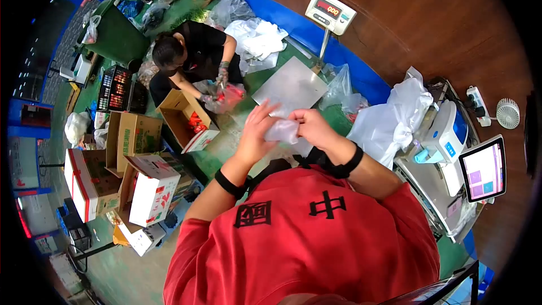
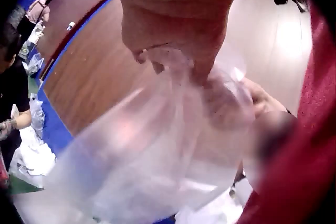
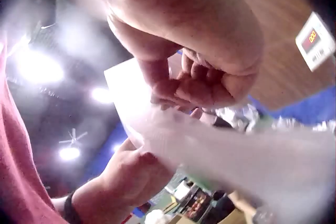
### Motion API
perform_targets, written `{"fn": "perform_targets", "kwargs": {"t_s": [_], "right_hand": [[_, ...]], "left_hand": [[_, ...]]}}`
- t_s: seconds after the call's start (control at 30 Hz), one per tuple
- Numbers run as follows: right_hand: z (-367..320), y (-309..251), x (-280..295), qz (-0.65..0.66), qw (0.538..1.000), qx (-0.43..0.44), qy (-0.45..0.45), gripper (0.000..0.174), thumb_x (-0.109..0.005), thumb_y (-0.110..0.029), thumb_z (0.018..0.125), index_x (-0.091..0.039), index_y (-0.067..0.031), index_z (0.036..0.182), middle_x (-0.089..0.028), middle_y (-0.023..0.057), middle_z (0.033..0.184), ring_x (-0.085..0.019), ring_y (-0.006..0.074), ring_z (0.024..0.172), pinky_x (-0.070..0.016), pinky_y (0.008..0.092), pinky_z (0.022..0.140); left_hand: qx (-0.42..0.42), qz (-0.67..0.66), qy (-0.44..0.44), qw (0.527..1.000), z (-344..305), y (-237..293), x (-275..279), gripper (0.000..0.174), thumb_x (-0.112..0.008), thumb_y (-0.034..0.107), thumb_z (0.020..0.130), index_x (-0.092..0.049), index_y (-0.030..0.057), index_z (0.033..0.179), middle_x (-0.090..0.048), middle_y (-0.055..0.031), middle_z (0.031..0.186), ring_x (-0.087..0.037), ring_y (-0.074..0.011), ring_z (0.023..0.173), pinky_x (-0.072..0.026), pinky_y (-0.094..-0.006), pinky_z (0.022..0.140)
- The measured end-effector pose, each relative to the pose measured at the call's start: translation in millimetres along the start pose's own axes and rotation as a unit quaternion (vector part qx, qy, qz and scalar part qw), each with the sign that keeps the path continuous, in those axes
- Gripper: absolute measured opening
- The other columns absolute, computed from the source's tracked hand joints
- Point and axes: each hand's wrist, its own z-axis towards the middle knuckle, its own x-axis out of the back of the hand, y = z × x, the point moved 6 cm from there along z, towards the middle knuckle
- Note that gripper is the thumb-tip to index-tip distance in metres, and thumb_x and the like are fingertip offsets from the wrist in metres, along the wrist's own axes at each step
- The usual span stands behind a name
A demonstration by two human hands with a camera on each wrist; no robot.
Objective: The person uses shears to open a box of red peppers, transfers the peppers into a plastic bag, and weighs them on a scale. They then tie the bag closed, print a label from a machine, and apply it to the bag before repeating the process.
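Note:
A thin clear plastic bag (image 1: 284, 130) stretches between my two hands in front of my chest. My right hand (image 1: 317, 130) pinches its edge between thumb and curled fingers, as the right wrist view shows closely. On the other side my left hand (image 1: 255, 135) holds the bag, several of its fingers pointing upward. In the left wrist view the film of the bag (image 2: 152, 155) spreads out below the left hand (image 2: 178, 29), blurred and see-through. Seen from the right wrist, the left thumb lies against the whitish plastic.
A scale's metal platform (image 1: 291, 83) and display (image 1: 331, 12) stand ahead. Left of it, a gloved person (image 1: 192, 59) crouches by an open carton (image 1: 186, 121) holding red items. More cartons (image 1: 135, 141) stand left. At right are a large plastic bag (image 1: 389, 113) and a lit screen (image 1: 483, 168).

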Motion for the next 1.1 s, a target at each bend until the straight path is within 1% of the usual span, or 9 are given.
{"fn": "perform_targets", "kwargs": {"t_s": [0.13, 0.27, 0.47, 0.53, 0.6, 0.67, 0.77, 0.9, 1.1], "right_hand": [[-6, -33, 12, -0.183, 0.977, 0.061, 0.092, 0.01, -0.05, -0.005, 0.08, -0.058, -0.0017, 0.086, -0.057, 0.0005, 0.073, -0.054, 0.0093, 0.066, -0.0417, 0.0213, 0.058], [-11, -25, 1, 0.119, 0.986, -0.005, 0.119, 0.022, -0.055, -0.019, 0.083, -0.06, 0.0022, 0.087, -0.061, 0.0052, 0.08, -0.057, 0.0118, 0.073, -0.0453, 0.0236, 0.067], [-6, -4, -33, -0.026, 0.995, -0.087, -0.05, 0.019, -0.059, -0.015, 0.08, -0.061, 0.0021, 0.089, -0.063, 0.0061, 0.079, -0.058, 0.0117, 0.072, -0.0462, 0.0234, 0.066], [1, 3, -40, -0.064, 0.996, -0.05, -0.042, 0.018, -0.063, -0.016, 0.077, -0.062, 0.0013, 0.082, -0.062, 0.0049, 0.073, -0.057, 0.0101, 0.065, -0.0453, 0.0213, 0.059], [4, 3, -41, -0.014, 0.999, -0.03, 0.035, 0.018, -0.066, -0.017, 0.074, -0.061, -0.0002, 0.073, -0.06, 0.0018, 0.067, -0.054, 0.008, 0.057, -0.0415, 0.02, 0.05], [11, 1, -49, -0.036, 0.998, -0.031, 0.042, 0.018, -0.067, -0.017, 0.073, -0.059, -0.0017, 0.068, -0.057, 0.0007, 0.063, -0.05, 0.0064, 0.051, -0.0373, 0.0207, 0.045], [14, -13, -78, -0.099, 0.989, 0.038, 0.107, 0.02, -0.069, -0.017, 0.071, -0.057, -0.0045, 0.061, -0.054, -0.0003, 0.059, -0.046, 0.0044, 0.053, -0.0336, 0.0194, 0.046], [26, -4, -86, -0.118, 0.991, 0.02, 0.056, 0.014, -0.067, -0.011, 0.069, -0.059, 0.0008, 0.071, -0.055, 0.0026, 0.06, -0.049, 0.0091, 0.054, -0.0367, 0.0211, 0.048], [31, -4, -77, -0.005, 0.997, 0.022, 0.073, 0.005, -0.058, -0.004, 0.068, -0.059, 0.0005, 0.07, -0.053, 0.0015, 0.06, -0.047, 0.0082, 0.054, -0.0369, 0.023, 0.047]], "left_hand": [[0.24, -0.411, -0.107, 0.873, -13, -38, 4, 0.013, -0.056, 0.014, 0.081, -0.06, 0.0018, 0.081, -0.057, 0.0002, 0.074, -0.05, -0.0096, 0.071, -0.0396, -0.0228, 0.067], [0.242, -0.454, -0.064, 0.855, -26, -70, 12, 0.023, -0.049, 0.022, 0.087, -0.059, 0.0011, 0.083, -0.05, 0.0061, 0.07, -0.042, -0.0039, 0.067, -0.0354, -0.019, 0.064], [0.29, -0.405, -0.028, 0.867, -38, -110, 28, 0.02, -0.051, 0.02, 0.085, -0.057, 0.0005, 0.085, -0.05, 0.0022, 0.071, -0.046, -0.0085, 0.073, -0.037, -0.0213, 0.068], [0.166, -0.074, 0.196, 0.964, -31, -93, 72, 0.026, -0.06, 0.016, 0.078, -0.053, -0.0023, 0.093, -0.053, -0.0081, 0.078, -0.049, -0.02, 0.077, -0.0392, -0.0283, 0.072], [0.166, 0.056, 0.316, 0.933, -43, -66, 101, 0.032, -0.07, 0.011, 0.067, -0.049, -0.0004, 0.088, -0.05, -0.0092, 0.075, -0.048, -0.022, 0.069, -0.0406, -0.0303, 0.067], [0.219, -0.169, 0.232, 0.933, -65, -74, 88, 0.027, -0.069, 0.008, 0.067, -0.047, 0.0021, 0.081, -0.049, -0.003, 0.07, -0.047, -0.0123, 0.061, -0.0402, -0.0231, 0.057], [0.312, -0.533, -0.089, 0.782, -69, -50, 31, 0.032, -0.071, 0.006, 0.065, -0.049, 0.0034, 0.088, -0.055, -0.0018, 0.079, -0.051, -0.0068, 0.067, -0.0409, -0.0179, 0.054], [0.212, -0.372, 0.037, 0.903, -57, -56, 40, 0.038, -0.073, 0.006, 0.064, -0.052, 0.0031, 0.096, -0.058, -0.005, 0.084, -0.055, -0.0083, 0.071, -0.0452, -0.0224, 0.053], [0.294, -0.491, -0.015, 0.82, -59, -92, 14, 0.015, -0.065, 0.001, 0.064, -0.053, 0.003, 0.07, -0.051, 0.0022, 0.064, -0.05, -0.0084, 0.057, -0.0425, -0.0209, 0.052]]}}
